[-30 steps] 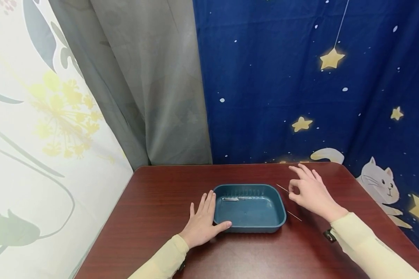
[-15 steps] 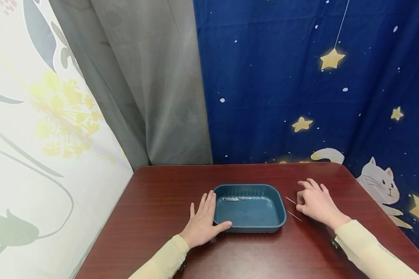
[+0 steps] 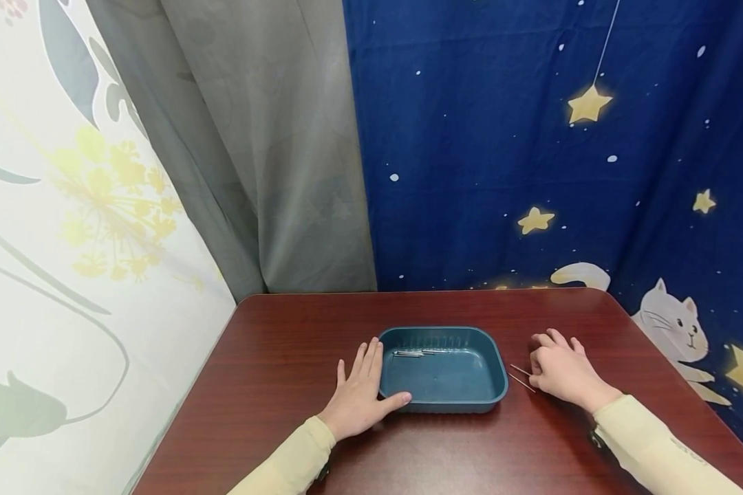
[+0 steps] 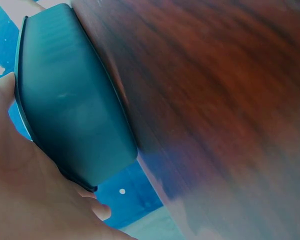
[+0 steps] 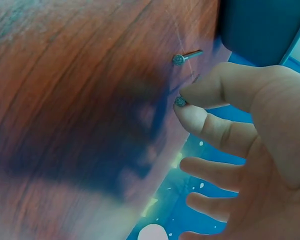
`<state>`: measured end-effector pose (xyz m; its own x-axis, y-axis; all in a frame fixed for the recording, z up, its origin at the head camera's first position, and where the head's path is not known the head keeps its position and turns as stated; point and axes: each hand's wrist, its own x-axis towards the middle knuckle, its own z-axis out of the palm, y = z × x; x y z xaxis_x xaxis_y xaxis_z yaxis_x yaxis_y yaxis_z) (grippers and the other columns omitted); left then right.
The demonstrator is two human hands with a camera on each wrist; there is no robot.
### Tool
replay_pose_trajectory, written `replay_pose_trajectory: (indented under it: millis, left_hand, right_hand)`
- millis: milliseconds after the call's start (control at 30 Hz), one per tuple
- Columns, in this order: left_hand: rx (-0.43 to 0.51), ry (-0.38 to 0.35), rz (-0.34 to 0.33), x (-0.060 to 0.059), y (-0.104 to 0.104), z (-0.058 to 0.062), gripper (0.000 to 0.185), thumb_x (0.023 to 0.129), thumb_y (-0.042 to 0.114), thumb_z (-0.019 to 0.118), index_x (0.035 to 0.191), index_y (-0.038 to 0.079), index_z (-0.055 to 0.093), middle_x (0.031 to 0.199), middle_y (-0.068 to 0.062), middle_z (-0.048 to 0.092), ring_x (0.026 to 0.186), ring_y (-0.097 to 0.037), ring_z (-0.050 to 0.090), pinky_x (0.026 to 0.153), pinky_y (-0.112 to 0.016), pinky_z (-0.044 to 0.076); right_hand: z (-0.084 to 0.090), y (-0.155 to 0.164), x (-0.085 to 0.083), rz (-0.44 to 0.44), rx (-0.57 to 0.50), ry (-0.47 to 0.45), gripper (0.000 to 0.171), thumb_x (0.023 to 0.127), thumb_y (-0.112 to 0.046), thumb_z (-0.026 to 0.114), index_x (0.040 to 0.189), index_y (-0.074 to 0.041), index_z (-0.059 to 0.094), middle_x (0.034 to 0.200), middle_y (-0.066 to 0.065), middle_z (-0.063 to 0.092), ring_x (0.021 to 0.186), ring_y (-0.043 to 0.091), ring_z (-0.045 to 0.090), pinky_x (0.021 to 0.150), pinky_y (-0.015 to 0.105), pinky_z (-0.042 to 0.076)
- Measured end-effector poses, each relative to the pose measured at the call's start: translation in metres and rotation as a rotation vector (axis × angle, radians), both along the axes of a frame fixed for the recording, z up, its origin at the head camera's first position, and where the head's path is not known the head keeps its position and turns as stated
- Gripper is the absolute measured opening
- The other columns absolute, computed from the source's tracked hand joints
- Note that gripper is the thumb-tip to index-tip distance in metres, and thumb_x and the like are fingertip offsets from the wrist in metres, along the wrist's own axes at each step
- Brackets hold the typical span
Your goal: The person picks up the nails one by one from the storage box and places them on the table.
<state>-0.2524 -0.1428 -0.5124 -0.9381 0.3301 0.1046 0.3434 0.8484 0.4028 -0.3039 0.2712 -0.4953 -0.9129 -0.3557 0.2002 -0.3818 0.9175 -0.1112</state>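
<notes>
The two nails lying on the desk just right of the teal tray look thin, stiff, light and likely slick, so each is probably best pinched near its flat head rather than along the shaft. The right hand has its thumb and forefinger closed on the head of one nail, the other fingers loose. The left hand lies flat and open against the tray's left wall, thumb along the near edge.
</notes>
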Motion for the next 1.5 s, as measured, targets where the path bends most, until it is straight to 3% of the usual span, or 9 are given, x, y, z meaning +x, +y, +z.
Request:
replay_pose_trajectory:
  millis: [533,833,1000,1100,1200,1333,1500]
  left_hand:
    - [0.010,0.002,-0.001,0.001,-0.001,0.001,0.108,0.091,0.076,0.048,0.162,0.008,0.005,0.169,-0.002,-0.004,0.154,-0.026,-0.003,0.111,-0.072,0.002]
    - [0.002,0.007,-0.005,-0.001,-0.001,0.001,0.110,0.089,0.080,0.045,0.162,0.008,0.006,0.169,-0.003,-0.003,0.154,-0.029,0.001,0.111,-0.072,0.003]
    - [-0.008,0.009,-0.003,0.000,-0.001,0.001,0.111,0.088,0.082,0.043,0.162,0.008,0.006,0.169,-0.003,-0.002,0.154,-0.030,0.002,0.111,-0.072,0.003]
    - [-0.007,0.010,0.001,-0.001,-0.002,0.000,0.110,0.089,0.080,0.045,0.162,0.008,0.006,0.169,-0.003,-0.002,0.154,-0.029,0.001,0.111,-0.072,0.003]
    - [-0.009,0.011,0.007,-0.001,-0.002,0.001,0.110,0.089,0.079,0.046,0.163,0.008,0.006,0.169,-0.002,-0.002,0.154,-0.027,-0.001,0.111,-0.072,0.003]
    - [-0.015,0.012,0.008,-0.001,-0.002,0.002,0.110,0.088,0.081,0.044,0.163,0.008,0.006,0.169,-0.002,-0.003,0.154,-0.025,-0.002,0.112,-0.071,0.003]
    - [-0.013,0.017,0.006,-0.002,0.000,0.000,0.110,0.088,0.080,0.045,0.163,0.009,0.007,0.169,-0.002,-0.002,0.154,-0.025,-0.001,0.111,-0.072,0.003]
  right_hand:
    - [-0.005,0.002,0.000,0.013,0.035,0.008,0.036,0.071,-0.017,0.081,0.054,-0.027,0.050,0.127,0.021,0.059,0.125,0.044,0.040,0.095,0.079,0.022]
    - [0.013,-0.004,-0.003,0.034,0.029,0.010,0.035,0.073,-0.016,0.081,0.058,-0.028,0.053,0.125,0.020,0.060,0.124,0.043,0.043,0.096,0.080,0.019]
    - [0.029,-0.015,-0.009,0.044,0.042,0.030,0.031,0.075,-0.015,0.080,0.060,-0.029,0.055,0.117,0.016,0.063,0.120,0.041,0.047,0.095,0.078,0.024]
    - [0.042,-0.025,-0.014,0.048,0.047,0.059,0.023,0.077,-0.017,0.080,0.065,-0.027,0.062,0.104,0.010,0.063,0.107,0.038,0.053,0.088,0.070,0.037]
    - [0.058,-0.040,-0.020,0.064,0.025,0.068,0.013,0.079,-0.017,0.079,0.072,-0.022,0.068,0.087,0.002,0.058,0.084,0.028,0.056,0.070,0.052,0.047]
    - [0.073,-0.065,-0.028,0.088,-0.020,0.029,0.009,0.082,-0.017,0.077,0.077,-0.022,0.070,0.077,-0.006,0.058,0.065,0.014,0.053,0.052,0.035,0.045]
    - [0.082,-0.102,-0.033,0.192,-0.007,0.009,0.004,0.084,-0.018,0.076,0.082,-0.020,0.073,0.074,-0.011,0.062,0.058,0.008,0.051,0.048,0.031,0.043]
